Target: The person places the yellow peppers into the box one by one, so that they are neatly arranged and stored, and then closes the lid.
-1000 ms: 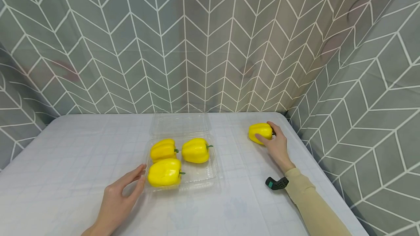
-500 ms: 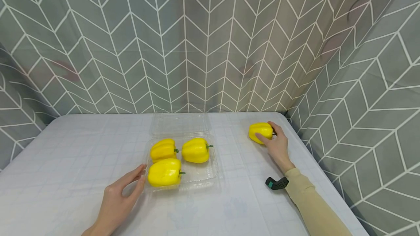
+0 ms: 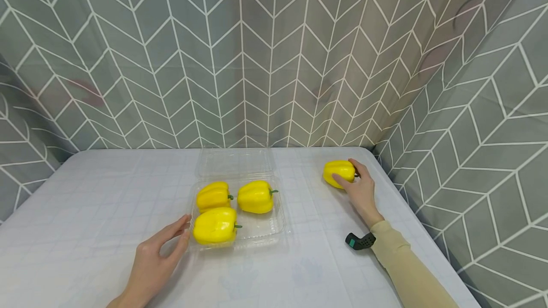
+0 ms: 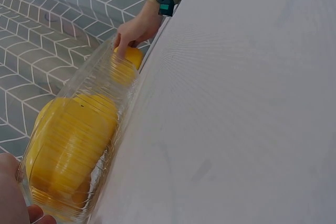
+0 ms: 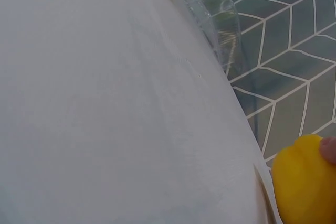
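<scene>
On the table's right side, my right hand (image 3: 362,189) grips a yellow bell pepper (image 3: 337,173), thumb on its near side and fingers over the stem end. The right wrist view shows this bell pepper (image 5: 302,182) at the lower right with one fingertip on it. My left hand (image 3: 156,255) rests its fingertips at the left side of a clear plastic clamshell container (image 3: 261,227), thumb and fingers nearly straight. Inside lie three more yellow bell peppers: one front left (image 3: 214,226), one back left (image 3: 212,196), one back right (image 3: 255,197). The front right of the container is bare.
The container's clear lid (image 3: 235,161) lies folded back toward the rear edge of the table (image 3: 107,194), which has a white cloth. Grey patterned curtains (image 3: 257,61) hang behind and at the right. A black band (image 3: 360,241) is on the right wrist.
The right hand and its bell pepper have shifted very slightly left. My left hand and the container keep their places.
</scene>
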Motion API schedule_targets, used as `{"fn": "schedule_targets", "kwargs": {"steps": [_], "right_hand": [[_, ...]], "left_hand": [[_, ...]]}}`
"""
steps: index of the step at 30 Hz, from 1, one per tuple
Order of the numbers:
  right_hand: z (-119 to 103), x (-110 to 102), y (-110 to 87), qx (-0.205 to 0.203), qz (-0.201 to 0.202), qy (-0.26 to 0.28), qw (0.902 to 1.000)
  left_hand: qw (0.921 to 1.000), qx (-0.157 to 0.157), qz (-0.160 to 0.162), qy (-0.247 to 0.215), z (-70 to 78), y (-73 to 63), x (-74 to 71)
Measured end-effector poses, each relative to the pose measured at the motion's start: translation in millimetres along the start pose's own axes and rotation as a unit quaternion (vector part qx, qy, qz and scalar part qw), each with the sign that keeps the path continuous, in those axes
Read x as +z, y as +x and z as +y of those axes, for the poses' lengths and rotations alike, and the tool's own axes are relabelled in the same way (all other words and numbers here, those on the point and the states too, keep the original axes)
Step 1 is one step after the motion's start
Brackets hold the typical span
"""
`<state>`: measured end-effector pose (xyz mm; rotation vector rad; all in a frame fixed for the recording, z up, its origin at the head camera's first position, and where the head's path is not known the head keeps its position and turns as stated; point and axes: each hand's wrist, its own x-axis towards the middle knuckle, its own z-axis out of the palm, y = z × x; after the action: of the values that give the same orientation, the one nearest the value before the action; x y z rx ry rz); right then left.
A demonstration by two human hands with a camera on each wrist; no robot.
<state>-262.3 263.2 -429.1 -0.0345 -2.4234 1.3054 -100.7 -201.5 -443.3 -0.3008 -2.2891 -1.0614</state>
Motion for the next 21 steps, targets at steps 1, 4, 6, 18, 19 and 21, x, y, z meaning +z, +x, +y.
{"fn": "schedule_targets", "kwargs": {"steps": [1,4,6,18,19,21], "right_hand": [[0,0,-0.3,0.001,-0.001,0.000,1.0000],[-2,1,-1.0,0.000,0.000,0.000,1.0000],[-3,1,-1.1,-0.003,-0.001,0.002,1.0000],[-16,7,-5.5,-0.018,0.004,0.008,0.9998],[-17,8,-6.1,-0.020,0.003,0.010,0.9998],[-19,9,-7.3,-0.022,0.000,0.011,0.9997]], "left_hand": [[1.0000,0.001,0.001,-0.001,0.0,-0.1,0.1],[1.0000,0.003,0.002,-0.003,0.1,-0.2,0.1],[1.0000,0.003,0.002,-0.004,0.1,-0.3,0.1],[1.0000,0.000,-0.001,-0.005,-0.4,-0.2,0.0],[1.0000,0.000,-0.001,-0.005,-0.4,-0.2,0.0],[1.0000,0.002,-0.001,-0.007,-0.4,-0.2,0.1]]}}
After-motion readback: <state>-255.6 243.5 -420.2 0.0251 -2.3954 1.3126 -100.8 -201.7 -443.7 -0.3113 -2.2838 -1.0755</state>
